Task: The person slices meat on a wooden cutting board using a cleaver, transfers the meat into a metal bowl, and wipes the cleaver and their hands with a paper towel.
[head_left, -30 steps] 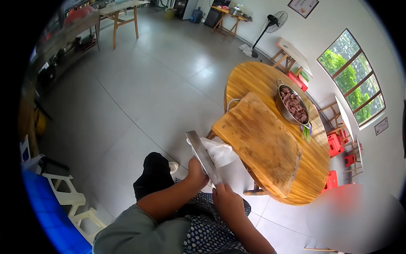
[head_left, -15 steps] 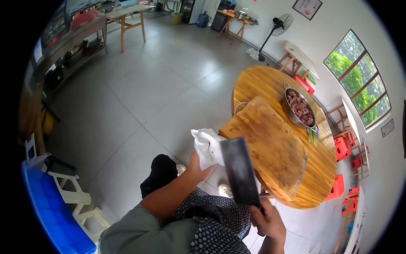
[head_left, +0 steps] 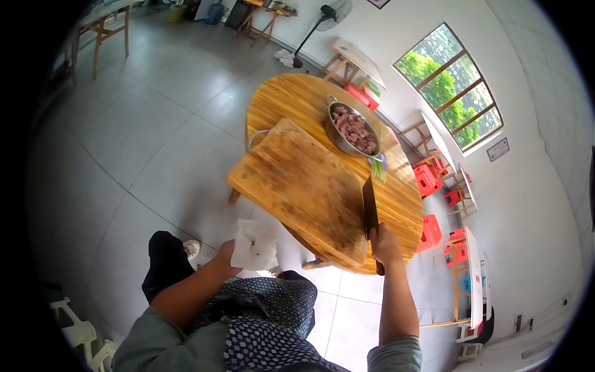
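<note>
My right hand (head_left: 386, 244) is wrapped round the handle of a dark-bladed cleaver (head_left: 370, 208). The blade stands nearly edge-on at the right end of a thick wooden cutting board (head_left: 297, 180); whether it touches the board I cannot tell. Below the board's near left side, my left hand (head_left: 229, 257) grips a white paper towel (head_left: 256, 243) with small dark spots on it. Beyond the board sits a metal bowl (head_left: 336, 137) of cut raw meat (head_left: 355, 127). Some green stalks (head_left: 378, 170) lie beside that bowl.
The board rests on a round wooden table (head_left: 279, 87), jutting past its near left edge. A metal handle or rim (head_left: 253, 137) shows behind the board. Red stools (head_left: 427, 180) and white-topped tables line the right wall. A standing fan (head_left: 322, 18) is at the back.
The view has swung right. The cleaver has moved away from the paper towel to the right end of the board, its blade turned edge-on. The towel stays in my left hand, lower down.
</note>
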A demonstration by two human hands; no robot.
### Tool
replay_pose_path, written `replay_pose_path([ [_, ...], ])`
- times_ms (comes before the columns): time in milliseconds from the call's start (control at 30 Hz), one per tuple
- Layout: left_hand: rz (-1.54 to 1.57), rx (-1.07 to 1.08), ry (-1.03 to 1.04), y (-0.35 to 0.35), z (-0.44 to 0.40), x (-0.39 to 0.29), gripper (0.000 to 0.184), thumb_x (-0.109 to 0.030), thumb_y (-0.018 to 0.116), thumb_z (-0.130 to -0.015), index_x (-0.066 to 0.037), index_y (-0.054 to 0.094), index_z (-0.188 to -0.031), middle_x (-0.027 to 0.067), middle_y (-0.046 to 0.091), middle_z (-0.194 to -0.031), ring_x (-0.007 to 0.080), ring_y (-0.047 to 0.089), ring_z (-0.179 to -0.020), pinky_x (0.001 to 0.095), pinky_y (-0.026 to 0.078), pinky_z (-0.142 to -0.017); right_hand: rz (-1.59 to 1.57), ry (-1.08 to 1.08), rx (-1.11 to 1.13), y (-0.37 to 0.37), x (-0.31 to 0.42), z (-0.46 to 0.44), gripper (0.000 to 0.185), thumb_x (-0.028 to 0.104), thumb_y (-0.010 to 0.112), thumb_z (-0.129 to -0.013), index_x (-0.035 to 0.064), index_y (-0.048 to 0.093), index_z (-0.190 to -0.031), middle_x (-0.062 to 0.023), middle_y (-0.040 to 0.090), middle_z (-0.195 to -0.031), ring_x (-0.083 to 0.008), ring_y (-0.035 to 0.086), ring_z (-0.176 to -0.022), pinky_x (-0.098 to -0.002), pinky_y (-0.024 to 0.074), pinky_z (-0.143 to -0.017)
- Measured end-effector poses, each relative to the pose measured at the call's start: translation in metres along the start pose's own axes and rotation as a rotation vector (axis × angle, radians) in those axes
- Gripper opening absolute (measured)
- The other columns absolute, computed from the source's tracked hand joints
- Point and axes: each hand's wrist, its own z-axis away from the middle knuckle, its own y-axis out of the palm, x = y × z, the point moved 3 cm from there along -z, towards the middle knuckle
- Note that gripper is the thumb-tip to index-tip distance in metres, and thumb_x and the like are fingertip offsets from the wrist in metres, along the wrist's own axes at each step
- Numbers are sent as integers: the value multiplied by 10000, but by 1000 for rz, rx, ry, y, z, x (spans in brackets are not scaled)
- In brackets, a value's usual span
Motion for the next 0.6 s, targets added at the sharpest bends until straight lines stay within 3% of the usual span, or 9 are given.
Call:
replay_pose_path([
  [100, 252, -221, 43, -9, -7, 10, 390, -212, 432, -1050, -36, 476, -1395, 134, 565, -1335, 278, 583, -1203, 431, 493, -1038, -24, -95, 34, -1, 60, 15, 228, 195, 542, -991, -27, 494, -968, -330, 621, -745, -525, 602, -695, -535, 484, -611],
  [167, 266, -212, 92, -19, -14, 15, 383, -209, 429, -1048, -39, 481, -1387, 130, 568, -1330, 277, 583, -1204, 430, 494, -1037, -68, -143, 90, -3, 98, 25, 184, 151, 539, -984, -26, 492, -980, -338, 619, -772, -551, 581, -774, -546, 476, -646],
  [233, 289, -184, 127, -4, -21, 14, 376, -207, 426, -1046, -43, 487, -1378, 126, 570, -1325, 276, 583, -1204, 429, 495, -1036, -188, -426, 7, -4, 135, 36, 171, 138, 545, -983, -23, 488, -991, -322, 622, -772, -533, 595, -770, -529, 475, -657],
  [267, 268, -161, 155, 10, -24, 5, 375, -222, 426, -1045, -46, 493, -1370, 121, 572, -1321, 276, 582, -1205, 434, 489, -1042, -186, -422, 10, -7, 153, 40, 171, 138, 545, -983, -23, 488, -991, -322, 622, -772, -533, 595, -770, -529, 475, -657],
  [333, 248, -140, 185, 28, -25, -5, 376, -238, 426, -1044, -48, 498, -1361, 117, 574, -1318, 277, 581, -1206, 438, 483, -1048, -290, -252, 261, -11, 188, 46, 174, 142, 553, -983, -18, 485, -1001, -312, 624, -783, -518, 603, -766, -518, 471, -658],
  [433, 329, -148, 222, 33, -26, -9, 430, -302, 432, -1048, -64, 473, -1403, 118, 560, -1365, 277, 558, -1255, 461, 448, -1090, -327, -274, 316, -13, 210, 47, 180, 148, 559, -982, -13, 485, -1006, -303, 621, -778, -500, 607, -751, -513, 463, -650],
  [600, 344, 145, 341, 33, -31, -10, 372, -213, 461, -1034, -40, 500, -1360, 135, 579, -1317, 279, 554, -1254, 458, 451, -1078, -316, -368, 311, -7, 231, 51, 186, 159, 553, -990, -11, 480, -998, -281, 614, -745, -469, 613, -716, -503, 462, -631],
])
